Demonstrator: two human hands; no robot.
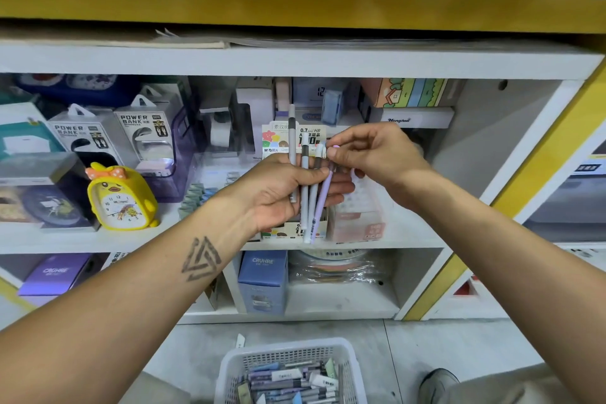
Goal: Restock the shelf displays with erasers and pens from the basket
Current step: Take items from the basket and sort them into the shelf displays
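a person restocking a stationery shelf (295,241) holds a small bundle of pens (308,187) upright in front of the middle display, seen from the head camera. the left hand (282,193) grips the bundle around its middle, fingers curled behind the barrels and thumb across the front, while the right hand (370,154) pinches the top of a lilac pen (323,197) at the right of the bunch, fingertips closed on its cap end. the two hands sit just beside each other, almost touching. the pens look light, stiff and smooth, likely to slide against one another, so a firm hold at mid-barrel and a fingertip pinch near the cap seems the sound way to draw one out. a white basket (229,367) on the floor, near and below the hands, holds more pens and what appear to be small erasers, well apart from both hands. a yellow duck clock (121,200) and power bank boxes (111,138) stand on the shelf to the left.
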